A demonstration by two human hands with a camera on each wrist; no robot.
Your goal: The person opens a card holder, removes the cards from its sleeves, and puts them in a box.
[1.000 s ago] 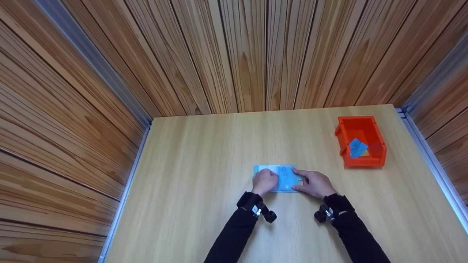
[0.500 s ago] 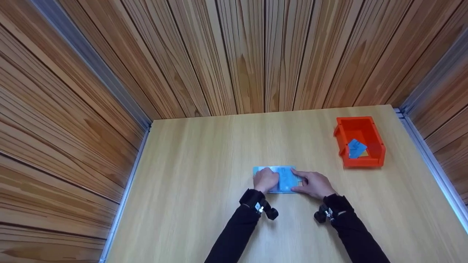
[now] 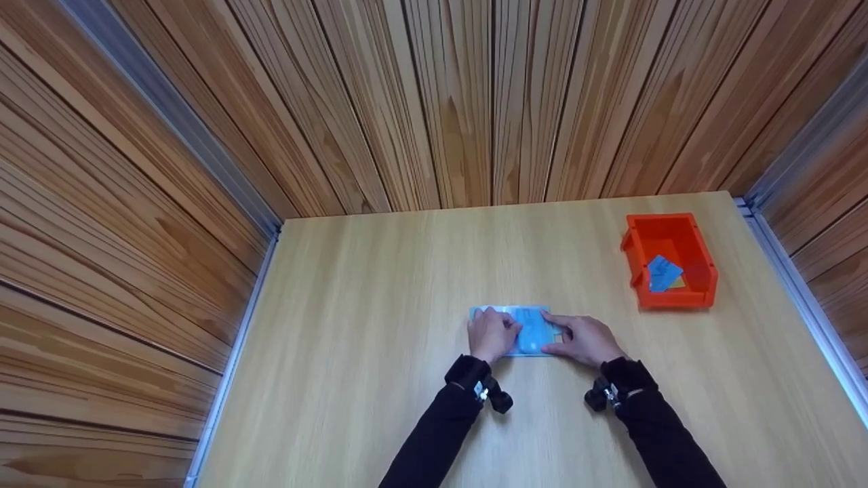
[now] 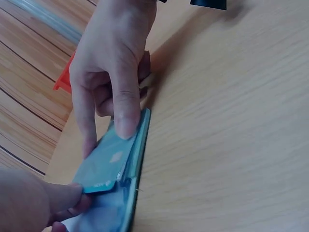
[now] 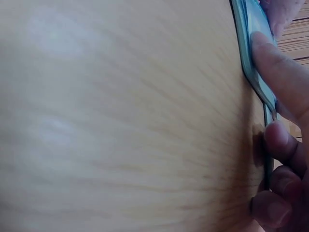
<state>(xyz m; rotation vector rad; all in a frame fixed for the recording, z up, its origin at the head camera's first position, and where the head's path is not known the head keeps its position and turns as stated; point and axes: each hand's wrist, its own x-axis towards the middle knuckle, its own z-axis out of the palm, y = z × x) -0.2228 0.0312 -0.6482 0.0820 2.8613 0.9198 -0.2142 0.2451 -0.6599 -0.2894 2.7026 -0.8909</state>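
Observation:
A light blue card holder (image 3: pixel 480 312) lies flat at the middle of the table, with a see-through pocket (image 4: pixel 104 212) at its left part. Over its right part is a blue card (image 4: pixel 99 166) with a small pale square, its near edge slightly raised. My left hand (image 3: pixel 491 333) pinches the card's left edge between thumb and index finger. My right hand (image 3: pixel 586 340) spans the right end, index finger at the far edge and thumb at the near edge. In the right wrist view, the right thumb (image 5: pixel 275 65) lies along the card, other fingers curled beneath the hand.
An orange-red bin (image 3: pixel 678 298) stands at the table's back right, with a blue piece (image 3: pixel 663 273) and a small yellowish piece (image 3: pixel 677 282) inside. Wood-plank walls (image 3: pixel 447 102) and metal rails (image 3: pixel 234 366) border the table (image 3: pixel 352 305).
My left hand has shifted slightly over the card, its thumb and index finger now showing more plainly at the card's edge. My right hand stays almost in place.

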